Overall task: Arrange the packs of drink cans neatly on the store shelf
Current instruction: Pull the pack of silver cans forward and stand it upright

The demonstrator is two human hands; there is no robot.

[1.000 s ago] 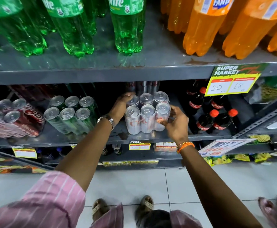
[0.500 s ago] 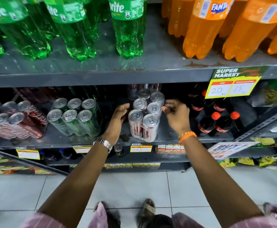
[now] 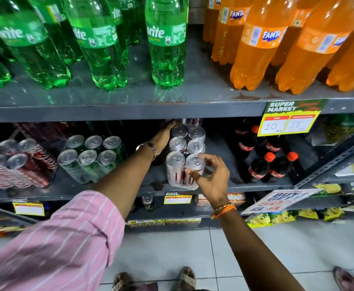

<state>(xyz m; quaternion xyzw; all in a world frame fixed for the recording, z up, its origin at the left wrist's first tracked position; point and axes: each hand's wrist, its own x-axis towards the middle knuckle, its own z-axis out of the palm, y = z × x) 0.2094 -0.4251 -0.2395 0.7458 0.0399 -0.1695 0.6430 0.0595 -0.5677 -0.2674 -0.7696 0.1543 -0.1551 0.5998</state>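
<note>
Turned since a second ago, silver six-pack [image 3: 185, 156] now sits narrow-end-out mid shelf [image 3: 224, 187]; my right hand [image 3: 210, 177] pinches its front can, left hand [image 3: 163, 135] flat against its side. Green pack [image 3: 90, 156], red pack [image 3: 14, 160] placed; final squaring probably left.

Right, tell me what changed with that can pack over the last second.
The silver can pack was turned from broadside to end-on and pushed deeper into the shelf. The left hand slid along its left side towards the back; the right hand came round to its front corner. The green pack and red pack stayed put.
</note>
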